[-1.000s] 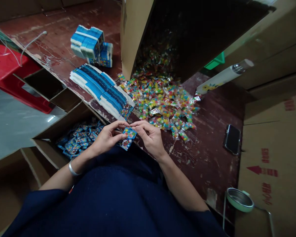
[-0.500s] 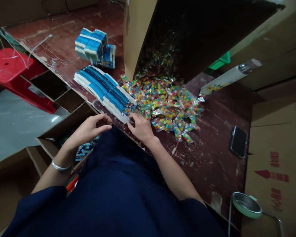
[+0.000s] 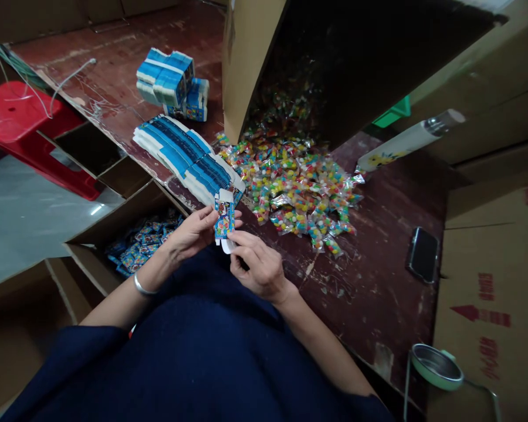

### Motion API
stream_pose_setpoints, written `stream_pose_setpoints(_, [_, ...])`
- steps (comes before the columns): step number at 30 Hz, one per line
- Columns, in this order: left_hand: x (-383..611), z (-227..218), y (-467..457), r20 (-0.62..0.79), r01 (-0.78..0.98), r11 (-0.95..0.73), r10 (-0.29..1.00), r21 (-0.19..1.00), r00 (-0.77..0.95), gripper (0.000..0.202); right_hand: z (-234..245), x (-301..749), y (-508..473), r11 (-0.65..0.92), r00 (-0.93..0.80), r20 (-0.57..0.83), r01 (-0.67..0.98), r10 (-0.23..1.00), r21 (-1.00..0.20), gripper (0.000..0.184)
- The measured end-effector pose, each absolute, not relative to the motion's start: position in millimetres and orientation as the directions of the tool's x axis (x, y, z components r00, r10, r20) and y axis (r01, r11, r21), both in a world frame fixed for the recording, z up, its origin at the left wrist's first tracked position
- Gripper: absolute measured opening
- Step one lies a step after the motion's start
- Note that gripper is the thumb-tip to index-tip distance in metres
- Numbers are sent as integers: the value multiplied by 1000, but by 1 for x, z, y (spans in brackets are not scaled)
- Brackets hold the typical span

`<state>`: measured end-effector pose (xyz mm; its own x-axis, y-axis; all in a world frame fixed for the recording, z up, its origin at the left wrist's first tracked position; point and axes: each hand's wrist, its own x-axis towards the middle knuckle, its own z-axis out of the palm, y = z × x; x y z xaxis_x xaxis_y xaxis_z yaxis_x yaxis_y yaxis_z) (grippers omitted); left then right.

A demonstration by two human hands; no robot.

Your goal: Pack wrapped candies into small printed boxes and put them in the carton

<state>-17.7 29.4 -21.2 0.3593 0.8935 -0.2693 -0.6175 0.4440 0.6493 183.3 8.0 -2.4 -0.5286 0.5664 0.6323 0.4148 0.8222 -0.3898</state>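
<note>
A small blue printed candy box (image 3: 224,220) with its white end flaps spread is between my hands, above the table's front edge. My left hand (image 3: 196,234) grips it from the left side. The fingers of my right hand (image 3: 257,261) pinch its lower end by the flap. Just beyond lies a long fanned row of flattened blue boxes (image 3: 185,155). To the right of that row spreads a heap of clear packets of coloured candy (image 3: 294,181), which runs back into a tipped cardboard carton (image 3: 246,70).
Banded bundles of blue boxes (image 3: 167,76) stand farther back. Below left, an open carton (image 3: 97,264) holds many blue boxes (image 3: 141,240). A red stool (image 3: 22,117) is at the left. On the right are a white bottle (image 3: 405,143), a phone (image 3: 423,255) and a metal-lined cup holder (image 3: 437,363).
My right hand has brought a box from the near end of the row toward my body. My left hand has moved right and closed on it too.
</note>
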Motion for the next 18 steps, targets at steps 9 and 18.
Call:
stream_pose_setpoints(9, [-15,-10,18,-236,-361,470,814,805,531,52,25,202,31,309,-507,64,416,860,-855,34])
stream_pose_setpoints(18, [7,-21,14,-260,-383,312,948,869,182,41,6,193,20,55,-168,20,208,986,-977,40])
